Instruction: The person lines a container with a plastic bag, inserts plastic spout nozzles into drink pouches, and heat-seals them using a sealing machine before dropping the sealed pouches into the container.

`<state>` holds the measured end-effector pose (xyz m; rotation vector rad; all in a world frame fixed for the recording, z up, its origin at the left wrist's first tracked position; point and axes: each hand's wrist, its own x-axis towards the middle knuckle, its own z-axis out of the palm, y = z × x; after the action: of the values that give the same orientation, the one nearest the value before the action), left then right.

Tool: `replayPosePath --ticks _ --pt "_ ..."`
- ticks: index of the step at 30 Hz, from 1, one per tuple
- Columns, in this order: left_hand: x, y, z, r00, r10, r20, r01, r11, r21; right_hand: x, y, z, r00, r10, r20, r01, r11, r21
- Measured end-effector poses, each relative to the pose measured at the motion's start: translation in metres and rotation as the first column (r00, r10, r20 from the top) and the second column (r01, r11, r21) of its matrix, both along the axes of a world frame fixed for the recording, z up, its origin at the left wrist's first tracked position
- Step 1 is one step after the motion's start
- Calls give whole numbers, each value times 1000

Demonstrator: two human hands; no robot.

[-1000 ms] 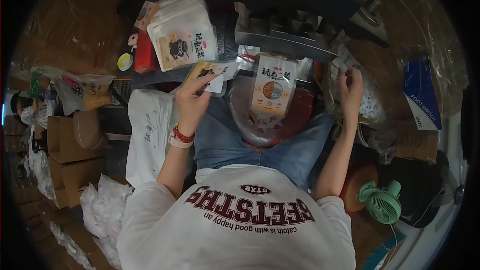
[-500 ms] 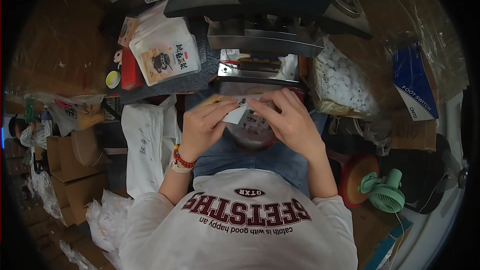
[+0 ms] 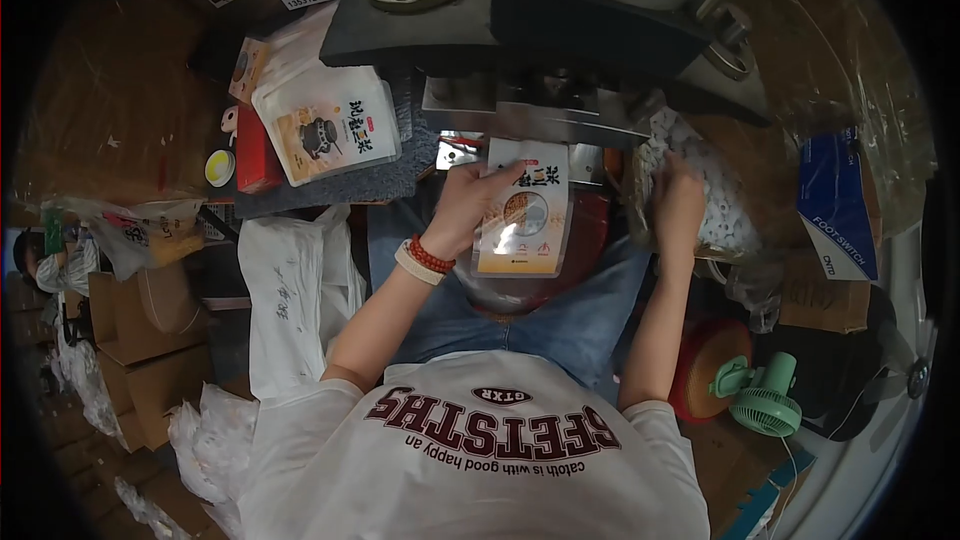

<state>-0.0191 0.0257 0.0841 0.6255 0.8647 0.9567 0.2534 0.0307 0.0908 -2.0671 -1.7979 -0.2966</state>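
My left hand grips a flat printed pouch by its left side, with the thumb across its front. The pouch has dark lettering near the top and a round bowl picture below. Its top end lies at the metal plate under the machine's pressing head. My right hand is over a box of small white plastic pieces, its fingers bunched together among them. What those fingertips pinch, if anything, is hidden.
A stack of similar pouches lies on a grey mat at the left, beside a red box and a yellow-topped round tin. A blue foot-switch box stands at the right. Below it sits a green fan.
Both hands were together at a pouch before. My left hand now holds a pouch upright and flat near the machine, while my right hand has moved right to the white pieces.
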Motion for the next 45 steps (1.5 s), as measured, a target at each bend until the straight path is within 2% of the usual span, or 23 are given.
replayPosePath --ticks 3,4,5,6,7,8,9,11,12,14,17,18,20,21,22,24,28,30,34,38,40,42,45 --pt "-5 1 4 982 -5 -190 16 998 57 -1 -10 1 959 83 -273 -121 985 -126" --pt "-16 5 -3 938 -30 -346 102 976 191 0 -11 2 955 152 -255 -157 988 0" --pt "-28 5 7 793 149 -590 57 947 315 0 -10 6 948 221 -228 -196 972 129" --pt "-42 5 17 565 336 -753 54 896 440 -4 -12 10 945 234 -227 -207 969 135" --pt "-68 11 3 239 693 -680 161 663 732 -11 -19 15 792 239 -562 -129 965 229" --pt "-84 7 6 -108 694 -712 310 704 639 -18 -26 19 523 250 -815 -18 959 283" --pt "-100 1 8 -438 646 -625 413 763 498 -26 -33 21 520 250 -817 -18 959 283" --pt "-135 -15 -17 -221 581 -783 548 738 393 -44 -47 26 21 420 -907 -12 908 420" --pt "-140 -27 -17 -120 580 -806 630 672 390 -53 -50 29 20 423 -906 -4 906 423" --pt "-139 -47 -15 -36 575 -818 646 638 420 -72 -66 32 -215 405 -889 -191 875 445" --pt "-111 -61 -3 403 595 -695 231 669 707 -103 -76 45 -258 343 -903 -393 817 422" --pt "-102 -64 4 411 594 -691 233 665 710 -111 -77 44 -248 296 -922 -455 805 381" --pt "-86 -71 17 426 631 -649 263 600 756 -128 -76 47 -119 322 -939 -567 755 330" --pt "-81 -72 23 435 654 -619 324 528 785 -133 -73 48 67 422 -904 -641 713 285" --pt "-76 -75 29 439 656 -614 323 523 789 -132 -75 45 71 426 -902 -640 713 287" --pt "-68 -82 44 358 683 -636 447 472 759 -133 -76 37 325 735 -596 -741 589 322" --pt "-57 -87 57 392 613 -686 512 474 716 -120 -83 69 502 828 -250 -843 533 70" --pt "-50 -83 43 634 304 -712 325 731 601 -118 -75 67 465 804 -371 -790 566 238" --pt "-17 -60 -2 871 -85 -484 233 939 254 -91 -69 68 562 664 -493 -551 745 375" --pt "-5 -27 9 988 -70 -141 76 996 37 -47 -50 77 710 362 -603 -197 925 324" --pt "-4 -11 10 994 -62 -85 63 998 16 -20 -34 52 811 309 -497 -173 938 301" --pt "-4 0 6 997 -57 -44 57 998 -7 -2 -25 19 995 24 -98 -34 994 -101" --pt "-4 4 6 998 -47 -50 46 998 -33 -8 -20 5 984 83 -156 -98 991 -91"
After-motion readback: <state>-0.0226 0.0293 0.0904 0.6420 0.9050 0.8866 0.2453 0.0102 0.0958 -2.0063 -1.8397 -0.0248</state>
